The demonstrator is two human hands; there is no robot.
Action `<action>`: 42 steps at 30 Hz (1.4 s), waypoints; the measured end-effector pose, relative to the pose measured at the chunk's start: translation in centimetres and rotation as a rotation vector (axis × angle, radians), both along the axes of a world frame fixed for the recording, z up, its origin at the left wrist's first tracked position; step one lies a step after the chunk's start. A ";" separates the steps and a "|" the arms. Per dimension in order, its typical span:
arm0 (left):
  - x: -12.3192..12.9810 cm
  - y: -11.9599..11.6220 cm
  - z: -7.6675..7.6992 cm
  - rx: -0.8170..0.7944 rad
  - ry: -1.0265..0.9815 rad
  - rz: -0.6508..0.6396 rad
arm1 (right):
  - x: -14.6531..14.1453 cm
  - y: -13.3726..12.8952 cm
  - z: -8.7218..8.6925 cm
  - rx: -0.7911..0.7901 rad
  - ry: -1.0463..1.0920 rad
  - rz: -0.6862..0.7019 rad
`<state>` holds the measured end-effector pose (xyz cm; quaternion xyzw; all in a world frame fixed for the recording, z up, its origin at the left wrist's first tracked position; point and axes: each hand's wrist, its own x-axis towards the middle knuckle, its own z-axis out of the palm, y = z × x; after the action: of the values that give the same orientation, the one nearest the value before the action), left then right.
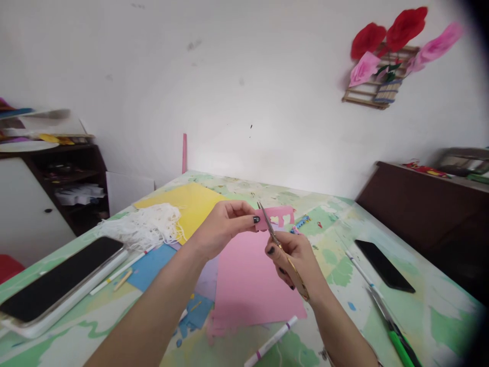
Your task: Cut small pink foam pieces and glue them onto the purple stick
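Between thumb and fingers, my left hand (229,224) pinches the left end of a small pink paper strip (287,216) that has cut-out holes in it. My right hand (296,257) grips small scissors (275,237) with gold-coloured handles. Their blades point up and to the left and cross the strip close to my left thumb. Whether the blades are parted is hard to tell. Below both hands a large pink paper sheet (255,280) lies on the table.
Yellow paper (194,199), blue paper (153,265) and a heap of white yarn (147,227) lie left. A phone on a white case (64,280) is nearer. At right are a dark phone (384,265), green-handled scissors (399,341) and a marker (362,272). Another marker (271,341) lies in front.
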<state>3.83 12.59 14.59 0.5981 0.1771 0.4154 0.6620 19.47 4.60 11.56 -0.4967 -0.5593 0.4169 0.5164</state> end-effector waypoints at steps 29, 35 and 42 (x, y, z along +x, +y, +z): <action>-0.2 -0.7 0.9 0.007 -0.004 0.011 | 0.1 -0.2 0.1 0.040 -0.094 0.018; -0.3 -0.7 1.0 0.003 -0.008 0.005 | 0.2 -0.3 0.4 0.027 -0.097 0.033; -0.3 -0.6 1.0 0.005 0.009 0.024 | 0.3 -0.3 0.5 0.006 -0.121 0.029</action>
<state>3.54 11.97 15.56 0.5993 0.1864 0.4210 0.6548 19.72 4.27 12.04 -0.5112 -0.5980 0.3917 0.4770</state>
